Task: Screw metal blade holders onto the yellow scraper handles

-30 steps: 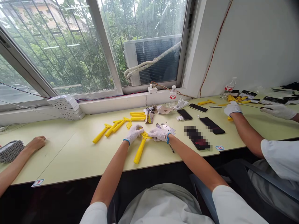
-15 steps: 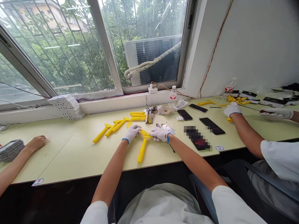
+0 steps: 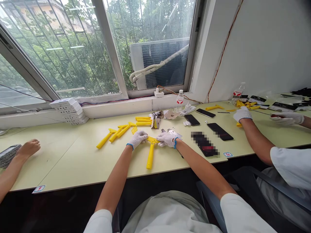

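Between my two gloved hands is a yellow scraper (image 3: 151,152), its handle pointing toward me over the table's front edge. My left hand (image 3: 138,139) closes its fingers on the left end of the wide head. On the right end, my right hand (image 3: 167,139) pinches the head, and a thin blade-like strip seems to lie along its top edge. Metal blades (image 3: 175,133) lie just behind my right hand. A dark, thin tool (image 3: 180,153) is partly hidden under my right wrist. Several yellow scrapers (image 3: 116,133) rest to the left of my hands.
More yellow handles (image 3: 143,121) lie beside an opened packet (image 3: 155,120) toward the window. Phones (image 3: 220,131) and a water bottle (image 3: 179,101) stand to the right. White boxes (image 3: 70,111) are stacked back left. Co-workers' hands (image 3: 29,149) are at both sides.
The scraper's handle has swung slightly right and now points more straight toward me. Both hands stay on its head. The co-worker's hand at left has moved a little left.
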Tool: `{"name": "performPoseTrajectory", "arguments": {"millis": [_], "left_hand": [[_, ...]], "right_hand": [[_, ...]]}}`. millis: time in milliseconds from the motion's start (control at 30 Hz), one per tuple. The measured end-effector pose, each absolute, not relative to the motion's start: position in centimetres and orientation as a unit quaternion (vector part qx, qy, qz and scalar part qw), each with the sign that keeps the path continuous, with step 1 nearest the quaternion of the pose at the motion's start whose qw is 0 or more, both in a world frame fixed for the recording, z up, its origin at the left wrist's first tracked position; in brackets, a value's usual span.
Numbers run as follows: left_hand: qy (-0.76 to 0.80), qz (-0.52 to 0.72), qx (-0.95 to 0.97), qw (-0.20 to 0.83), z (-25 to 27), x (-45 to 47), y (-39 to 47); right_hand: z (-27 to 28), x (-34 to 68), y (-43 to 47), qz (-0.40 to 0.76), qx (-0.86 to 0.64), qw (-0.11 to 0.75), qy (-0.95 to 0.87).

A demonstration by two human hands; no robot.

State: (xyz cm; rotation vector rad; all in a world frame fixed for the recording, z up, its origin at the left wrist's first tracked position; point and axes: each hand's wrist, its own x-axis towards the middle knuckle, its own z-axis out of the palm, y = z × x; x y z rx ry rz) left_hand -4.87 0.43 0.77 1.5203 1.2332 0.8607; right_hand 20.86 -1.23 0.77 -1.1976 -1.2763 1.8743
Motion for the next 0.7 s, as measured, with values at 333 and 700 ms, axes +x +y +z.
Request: {"name": "performPoseTrajectory", "arguments": {"millis": [333,700], "left_hand": [[0.48,0.324,0.637,0.509,2.0,-5.1,-0.8],[0.453,0.373,0.574,0.571,1.0,-5.7,-0.1]], "right_hand": [[0.7,20.9,-1.4,0.704,-0.44,0.287,-0.478],[1.5,20.7,-1.9,0.702,-0.443,0.303,-0.468]]}}
